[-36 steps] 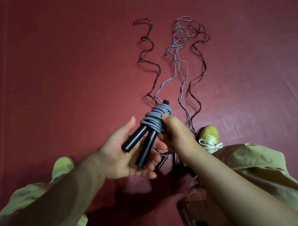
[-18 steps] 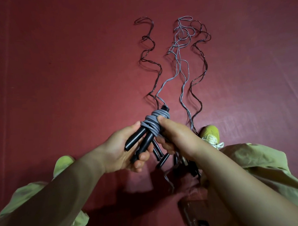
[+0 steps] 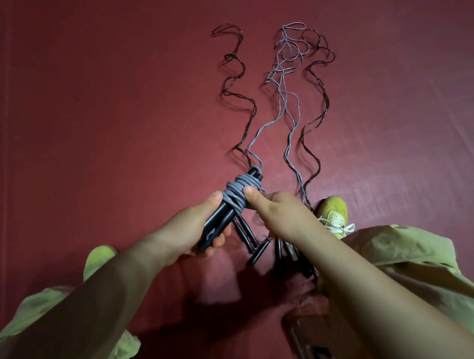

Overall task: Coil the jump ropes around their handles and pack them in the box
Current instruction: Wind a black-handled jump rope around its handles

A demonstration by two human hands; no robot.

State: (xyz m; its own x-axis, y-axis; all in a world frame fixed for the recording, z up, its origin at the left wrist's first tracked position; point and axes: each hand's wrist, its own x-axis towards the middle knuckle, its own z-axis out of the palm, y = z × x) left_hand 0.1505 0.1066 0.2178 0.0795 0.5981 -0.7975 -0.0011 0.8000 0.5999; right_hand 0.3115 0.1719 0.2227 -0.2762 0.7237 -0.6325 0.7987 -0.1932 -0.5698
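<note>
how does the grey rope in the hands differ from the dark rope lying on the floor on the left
The grey jump rope is pale and wound in tight turns round its black handles; the dark jump rope is near black and lies uncoiled in loose waves on the red floor. The grey one is held up by the left hand and right hand; the dark one is touched by neither. Both are thin cords.

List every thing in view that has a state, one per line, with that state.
Left hand: grips the black handles.
Right hand: thumb presses the grey coil.
Grey rope: partly coiled, remainder loose on floor.
Dark ropes: uncoiled, lying wavy.
Spare handles: on floor.
</note>
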